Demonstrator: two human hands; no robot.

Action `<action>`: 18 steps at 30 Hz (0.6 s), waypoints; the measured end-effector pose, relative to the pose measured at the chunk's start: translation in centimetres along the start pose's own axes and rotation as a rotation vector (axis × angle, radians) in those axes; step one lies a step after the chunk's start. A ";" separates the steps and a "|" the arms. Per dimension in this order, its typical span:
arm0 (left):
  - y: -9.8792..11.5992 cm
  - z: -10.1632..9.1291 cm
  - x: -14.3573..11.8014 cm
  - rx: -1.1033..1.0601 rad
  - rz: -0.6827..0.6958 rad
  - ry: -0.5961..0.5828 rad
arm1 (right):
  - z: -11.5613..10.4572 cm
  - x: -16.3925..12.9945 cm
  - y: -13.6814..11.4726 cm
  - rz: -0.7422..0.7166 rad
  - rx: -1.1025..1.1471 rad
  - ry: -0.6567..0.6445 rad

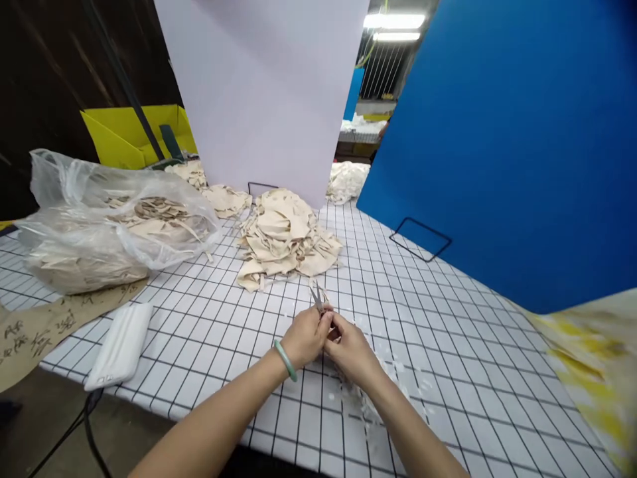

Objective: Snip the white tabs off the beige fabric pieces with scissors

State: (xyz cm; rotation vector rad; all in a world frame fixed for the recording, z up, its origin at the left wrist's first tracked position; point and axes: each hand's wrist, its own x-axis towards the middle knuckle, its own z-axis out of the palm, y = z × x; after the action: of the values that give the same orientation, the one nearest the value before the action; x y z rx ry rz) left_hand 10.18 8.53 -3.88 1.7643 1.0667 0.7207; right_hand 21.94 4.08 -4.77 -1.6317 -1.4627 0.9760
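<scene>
My left hand (304, 337), with a green bangle (285, 360) on the wrist, and my right hand (351, 348) meet fingertip to fingertip just above the grid-patterned tablecloth (438, 345). A small pair of metal snips (316, 296) sticks up and away from where the fingers join; it seems to be gripped by my right hand. My left fingers pinch a small beige fabric piece (325, 298) at the blades, mostly hidden. A heap of beige fabric cut pieces (283, 239) lies just beyond the hands.
A clear plastic bag (104, 219) of beige pieces sits at the left, with brown paper (44, 325) and a white packet (122, 345) near the front edge. White (263, 86) and blue (502, 133) boards stand behind and to the right. White trimmings (393, 368) litter the cloth.
</scene>
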 end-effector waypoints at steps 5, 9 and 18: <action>-0.1 0.4 -4.2 0.002 -0.053 -0.069 | -0.6 -4.9 0.6 -0.132 -0.518 0.147; -1.1 -0.7 -6.5 0.035 -0.146 0.164 | -0.4 -6.9 1.2 -0.215 -0.687 0.212; -1.1 3.2 -12.4 -0.040 -0.240 0.148 | -0.9 -6.9 9.4 -0.523 -0.508 0.134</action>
State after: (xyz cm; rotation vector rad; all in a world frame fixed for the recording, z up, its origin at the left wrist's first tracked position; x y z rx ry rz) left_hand 6.86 -3.61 -6.41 1.5344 1.3286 0.7248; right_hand 26.44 -3.67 -12.23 -1.4766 -2.0076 0.2066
